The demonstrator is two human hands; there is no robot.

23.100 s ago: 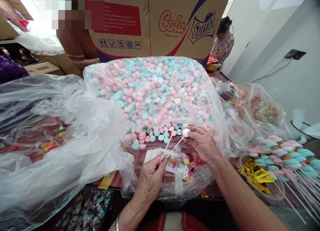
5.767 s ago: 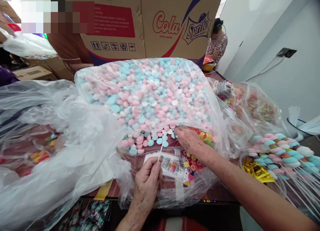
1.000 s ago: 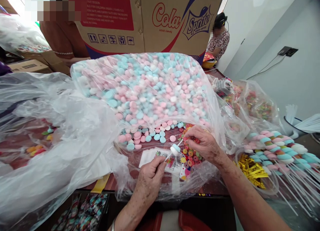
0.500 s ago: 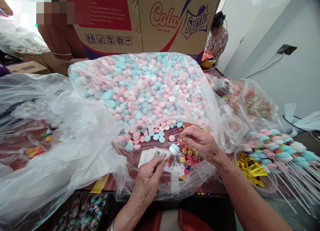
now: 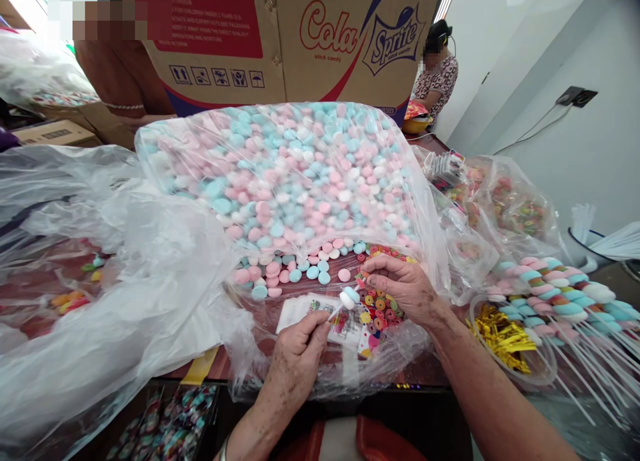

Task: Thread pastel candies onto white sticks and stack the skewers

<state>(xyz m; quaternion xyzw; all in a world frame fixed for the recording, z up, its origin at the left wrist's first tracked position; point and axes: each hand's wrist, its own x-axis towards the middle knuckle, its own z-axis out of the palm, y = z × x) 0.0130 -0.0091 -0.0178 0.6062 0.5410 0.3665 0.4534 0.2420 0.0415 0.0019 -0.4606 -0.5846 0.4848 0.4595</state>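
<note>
Pinched in my left hand (image 5: 299, 346) is a thin white stick (image 5: 334, 313). A white and a blue marshmallow (image 5: 349, 297) are threaded on its upper end. My right hand (image 5: 407, 286) is closed at the fingertips on a small reddish gummy ring (image 5: 362, 278), just above and to the right of the marshmallows and apart from them. Colourful gummy rings (image 5: 384, 309) lie in a heap below my right hand. Beneath the stick are printed plastic packets (image 5: 313, 308). Loose pink, blue and white marshmallows (image 5: 312, 273) spill from a large clear bag (image 5: 427, 228) behind.
On the right stand finished-looking marshmallow skewers (image 5: 560, 291) and a clear tub of gold ties (image 5: 504, 338). Crumpled plastic sheeting (image 5: 150, 261) covers the left side. A large carton (image 5: 325, 81) rises behind the bag. Two people are beyond it. Wrapped candies (image 5: 170, 414) lie below the table edge.
My right hand has shifted very slightly, and the gummy ring at its fingertips shows more clearly. My left hand keeps the stick in nearly the same place.
</note>
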